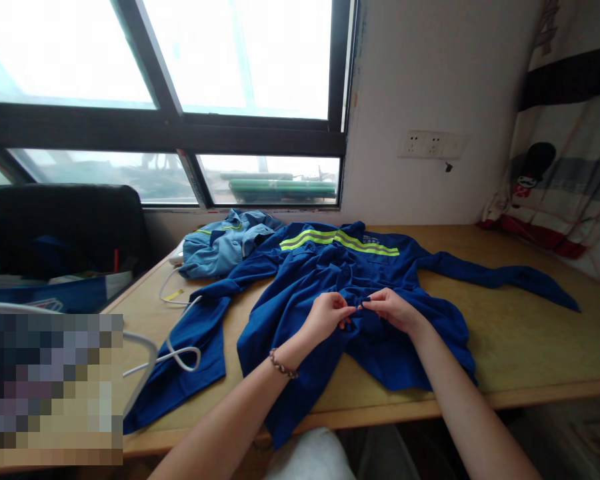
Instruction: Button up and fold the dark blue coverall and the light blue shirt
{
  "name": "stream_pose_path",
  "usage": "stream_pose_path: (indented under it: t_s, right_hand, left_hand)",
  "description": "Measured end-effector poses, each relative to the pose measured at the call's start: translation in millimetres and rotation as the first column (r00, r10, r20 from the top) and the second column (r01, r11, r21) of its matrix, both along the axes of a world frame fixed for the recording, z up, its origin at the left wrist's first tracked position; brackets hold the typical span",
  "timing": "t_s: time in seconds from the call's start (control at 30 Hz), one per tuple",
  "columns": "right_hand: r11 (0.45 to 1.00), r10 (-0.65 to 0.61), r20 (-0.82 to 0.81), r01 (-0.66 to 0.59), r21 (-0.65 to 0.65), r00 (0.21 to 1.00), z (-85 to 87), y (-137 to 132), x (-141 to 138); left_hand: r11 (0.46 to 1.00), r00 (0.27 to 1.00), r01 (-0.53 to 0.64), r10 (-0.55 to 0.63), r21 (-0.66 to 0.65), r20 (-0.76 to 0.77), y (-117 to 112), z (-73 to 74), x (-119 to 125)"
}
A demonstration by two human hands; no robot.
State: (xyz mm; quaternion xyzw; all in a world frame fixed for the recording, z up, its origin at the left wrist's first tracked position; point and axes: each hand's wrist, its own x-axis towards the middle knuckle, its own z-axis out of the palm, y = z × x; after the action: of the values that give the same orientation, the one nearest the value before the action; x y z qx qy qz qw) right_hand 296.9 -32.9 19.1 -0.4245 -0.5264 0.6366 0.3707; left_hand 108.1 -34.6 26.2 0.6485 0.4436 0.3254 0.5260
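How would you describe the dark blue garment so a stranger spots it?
By the dark-framed window stands a yellowish table. The dark blue garment lies spread there, under the left hand and right hand. Unlike the bunched paler garment beside it, it has a wide yellow-green band.

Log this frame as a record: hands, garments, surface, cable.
left hand: fingertips at the dark blue garment's middle, grip unclear
right hand: pinching the same garment
dark blue garment: spread out, yellow-green stripes up top, one end over the near edge
light blue garment: bunched, far left
surface: table
white cable: looped, left
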Motion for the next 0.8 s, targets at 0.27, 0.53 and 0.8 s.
stream_pose_path:
  t_s: [0.27, 0.53, 0.8]
  right_hand:
    - [0.999, -0.019, -0.061, 0.017, -0.043, 0.998, -2.1, 1.5, -2.9]
    - [0.995, 0.066, -0.159, -0.076, -0.058, 0.985, 2.2, -2.5, -4.0]
    - [0.99, 0.109, -0.132, -0.119, -0.074, 0.985, 4.6, -3.7, -2.6]
  left_hand:
    - [0.932, 0.916, 0.06, 0.091, -0.356, 0.392, 2.9, 2.4, -4.9]
    - [0.944, 0.933, -0.041, 0.153, -0.327, 0.327, 7.3, -0.8, -4.9]
    - [0.95, 0.935, -0.062, 0.163, -0.306, 0.315, 8.0, -0.4, -4.2]
